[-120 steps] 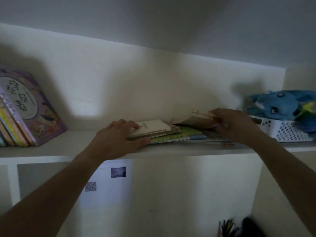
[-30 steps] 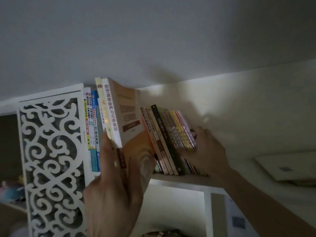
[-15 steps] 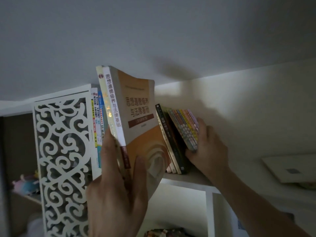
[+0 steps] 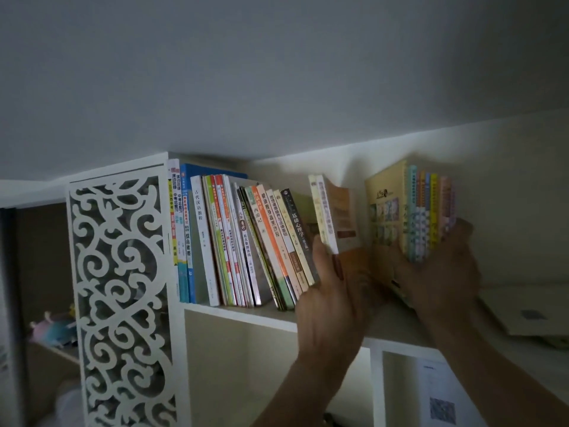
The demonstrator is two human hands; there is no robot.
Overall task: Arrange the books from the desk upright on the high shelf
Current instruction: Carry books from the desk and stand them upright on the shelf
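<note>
Head view, dim light, looking up at the high shelf [image 4: 240,315] just under the ceiling.

Row of books [image 4: 234,241] stands on the shelf from its left end, against the white fretwork side panel [image 4: 117,288]. The leftmost spines are upright; further right the books lean, tops tipped left, the last being a dark-spined book [image 4: 300,232].

Left hand [image 4: 329,303]: closed around the lower part of an orange-covered book [image 4: 334,217] with a pale spine, thumb on the spine side, fingers wrapped over the cover. The book is roughly upright, just right of the dark-spined book, in the gap between the row and a second group. Whether its bottom edge touches the shelf board cannot be told; the hand hides it.

Right hand [image 4: 443,272]: wrapped around the lower part of a bundle of thin books [image 4: 421,217], yellow cover [image 4: 385,208] facing left, pastel spines facing the camera. The bundle stands about upright near the middle of the shelf, well apart from the leaning row. Its base is hidden by the hand.

At the shelf's right end a flat pale box [image 4: 523,309] lies on the board. Below the shelf, a sheet with a QR code [image 4: 441,408] is stuck to the wall. Soft toys [image 4: 52,328] sit on a lower shelf at far left, blurred.
</note>
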